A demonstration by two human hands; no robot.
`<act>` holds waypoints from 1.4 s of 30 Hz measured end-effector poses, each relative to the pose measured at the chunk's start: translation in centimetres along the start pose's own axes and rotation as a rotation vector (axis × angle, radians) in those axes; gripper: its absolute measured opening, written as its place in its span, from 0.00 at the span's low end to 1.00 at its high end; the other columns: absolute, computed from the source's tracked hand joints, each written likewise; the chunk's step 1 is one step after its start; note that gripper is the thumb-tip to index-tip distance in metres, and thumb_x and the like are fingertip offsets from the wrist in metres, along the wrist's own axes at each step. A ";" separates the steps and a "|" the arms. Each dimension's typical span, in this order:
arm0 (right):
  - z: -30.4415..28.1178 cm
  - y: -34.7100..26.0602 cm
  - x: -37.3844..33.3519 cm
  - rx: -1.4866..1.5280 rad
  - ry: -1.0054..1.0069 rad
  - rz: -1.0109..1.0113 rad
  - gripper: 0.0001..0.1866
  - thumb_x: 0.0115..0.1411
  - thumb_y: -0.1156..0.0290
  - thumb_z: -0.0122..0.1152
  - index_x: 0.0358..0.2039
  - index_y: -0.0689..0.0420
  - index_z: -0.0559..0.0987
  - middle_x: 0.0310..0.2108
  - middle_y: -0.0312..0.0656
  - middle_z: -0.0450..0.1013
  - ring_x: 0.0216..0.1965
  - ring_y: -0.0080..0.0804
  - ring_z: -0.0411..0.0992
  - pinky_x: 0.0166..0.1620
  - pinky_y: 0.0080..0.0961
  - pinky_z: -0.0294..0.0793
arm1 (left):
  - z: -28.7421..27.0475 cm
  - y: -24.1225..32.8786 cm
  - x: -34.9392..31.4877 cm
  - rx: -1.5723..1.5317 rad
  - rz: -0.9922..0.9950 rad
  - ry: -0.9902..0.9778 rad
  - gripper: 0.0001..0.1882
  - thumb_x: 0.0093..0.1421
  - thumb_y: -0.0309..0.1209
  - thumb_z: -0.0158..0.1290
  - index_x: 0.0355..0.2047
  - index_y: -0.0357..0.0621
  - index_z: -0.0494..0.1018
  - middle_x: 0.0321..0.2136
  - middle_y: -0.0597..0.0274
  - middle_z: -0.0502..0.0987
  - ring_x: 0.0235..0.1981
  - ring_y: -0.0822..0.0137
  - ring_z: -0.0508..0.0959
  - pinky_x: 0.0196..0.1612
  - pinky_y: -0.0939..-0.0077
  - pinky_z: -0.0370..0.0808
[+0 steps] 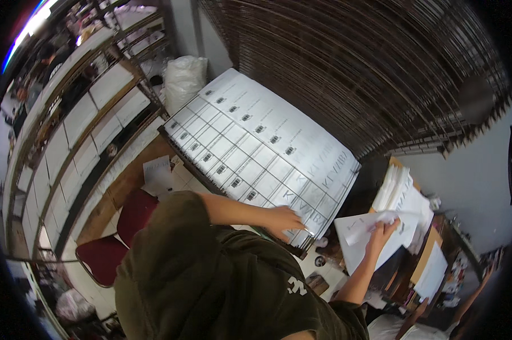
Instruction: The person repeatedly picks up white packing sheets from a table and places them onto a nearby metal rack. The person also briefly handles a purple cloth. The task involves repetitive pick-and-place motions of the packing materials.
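My right hand [383, 229] is closed on the edge of a white paper sheet [351, 249], which hangs tilted beside the drying rack. Large white printed sheets [256, 116] lie on the rack, bearing rows of small black prints and big dark lettering. Dark wires of a rack shelf [242, 141] cross over part of them. My left hand [284, 222] reaches to the near right corner of the rack, over the lettered end of a sheet. Its fingers are blurred, and a small bright edge shows at their tips.
Raised wire shelves [346, 62] slope up behind the rack. At right, a stack of white sheets [395, 187] rests on a table. Shelving with pale panels [92, 122] lines the left, near a dark red chair [103, 258]. Another person's arm [472, 297] shows at lower right.
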State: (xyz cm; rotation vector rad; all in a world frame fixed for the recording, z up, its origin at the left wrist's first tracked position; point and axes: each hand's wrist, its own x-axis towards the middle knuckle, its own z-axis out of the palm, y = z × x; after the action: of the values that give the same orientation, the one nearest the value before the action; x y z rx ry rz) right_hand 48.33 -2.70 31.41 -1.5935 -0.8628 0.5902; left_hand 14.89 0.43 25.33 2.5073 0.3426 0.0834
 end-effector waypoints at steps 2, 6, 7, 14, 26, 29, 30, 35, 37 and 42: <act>3.8 -1.5 2.8 -0.134 -0.189 -0.086 0.30 0.51 0.81 0.43 0.58 0.61 0.55 0.50 0.46 0.61 0.49 0.32 0.61 0.48 0.23 0.61 | 2.2 -3.8 -8.2 0.007 -0.303 -0.028 0.36 0.47 0.50 0.53 0.55 0.49 0.59 0.44 0.54 0.69 0.44 0.53 0.70 0.43 0.58 0.68; 14.9 -6.6 2.8 -0.370 -0.625 -0.241 0.30 0.47 0.83 0.45 0.55 0.61 0.61 0.51 0.46 0.61 0.49 0.33 0.62 0.48 0.23 0.61 | 7.2 -6.6 -24.4 -0.213 -0.869 -0.083 0.37 0.47 0.55 0.53 0.54 0.50 0.61 0.47 0.51 0.68 0.49 0.50 0.68 0.48 0.58 0.66; 17.6 -7.0 2.5 -0.373 -0.734 -0.207 0.32 0.46 0.84 0.46 0.56 0.59 0.60 0.49 0.45 0.62 0.47 0.34 0.62 0.47 0.23 0.63 | 9.2 -7.3 -28.2 -0.301 -1.027 -0.117 0.37 0.46 0.55 0.54 0.54 0.50 0.62 0.46 0.51 0.69 0.48 0.51 0.69 0.48 0.60 0.67; 38.7 -16.6 -7.7 -0.438 -1.350 -0.487 0.34 0.43 0.83 0.45 0.56 0.57 0.62 0.47 0.53 0.67 0.46 0.40 0.67 0.45 0.26 0.66 | 34.3 -3.5 -46.6 -0.675 -1.855 0.175 0.37 0.44 0.58 0.55 0.49 0.47 0.67 0.45 0.52 0.71 0.47 0.55 0.71 0.47 0.65 0.69; 62.0 -23.4 -15.2 -0.164 -1.630 -0.580 0.32 0.42 0.87 0.42 0.52 0.55 0.69 0.45 0.43 0.70 0.28 0.19 0.68 0.31 0.14 0.68 | 26.2 -3.0 -48.4 -1.070 -1.768 0.781 0.33 0.47 0.51 0.55 0.46 0.39 0.70 0.38 0.47 0.75 0.43 0.54 0.74 0.47 0.66 0.69; 63.9 -21.5 -14.1 0.009 -1.376 -0.312 0.33 0.43 0.87 0.42 0.53 0.57 0.67 0.47 0.43 0.69 0.29 0.20 0.68 0.32 0.14 0.68 | 26.1 -3.2 -49.2 -1.023 -1.763 0.807 0.31 0.48 0.50 0.55 0.45 0.38 0.70 0.38 0.47 0.75 0.43 0.54 0.74 0.47 0.66 0.69; 64.4 -19.6 -13.3 0.087 -1.267 -0.202 0.33 0.43 0.87 0.42 0.54 0.57 0.67 0.48 0.44 0.69 0.31 0.22 0.68 0.34 0.14 0.68 | 26.0 -3.1 -49.7 -1.021 -1.761 0.795 0.31 0.48 0.50 0.55 0.45 0.38 0.70 0.39 0.47 0.75 0.43 0.54 0.74 0.47 0.66 0.69; 68.4 -5.0 -13.1 0.199 -1.032 -0.066 0.38 0.45 0.90 0.43 0.60 0.55 0.56 0.51 0.47 0.64 0.35 0.24 0.69 0.35 0.17 0.69 | 26.3 -0.9 -51.2 -1.041 -1.870 0.635 0.31 0.48 0.52 0.54 0.46 0.42 0.70 0.39 0.49 0.75 0.43 0.54 0.74 0.48 0.64 0.69; 69.0 -1.3 -15.1 0.232 -0.981 0.048 0.40 0.46 0.90 0.43 0.61 0.55 0.52 0.53 0.48 0.62 0.37 0.25 0.69 0.37 0.17 0.69 | 24.9 0.6 -51.3 -1.048 -1.926 0.594 0.32 0.47 0.53 0.54 0.45 0.41 0.70 0.38 0.49 0.75 0.43 0.55 0.74 0.47 0.65 0.70; 70.9 8.0 -18.1 0.172 -0.843 0.127 0.41 0.46 0.90 0.43 0.62 0.53 0.49 0.51 0.50 0.64 0.30 0.25 0.68 0.32 0.18 0.68 | 26.6 3.1 -53.3 -1.039 -1.972 0.598 0.32 0.47 0.53 0.55 0.45 0.40 0.71 0.35 0.49 0.76 0.40 0.58 0.75 0.45 0.67 0.70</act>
State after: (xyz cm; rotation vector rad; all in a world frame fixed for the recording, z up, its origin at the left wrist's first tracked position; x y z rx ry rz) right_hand -15.60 25.23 7.86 -1.2290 -1.2761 1.4401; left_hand -32.18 -30.83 6.34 0.3637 2.0482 0.1332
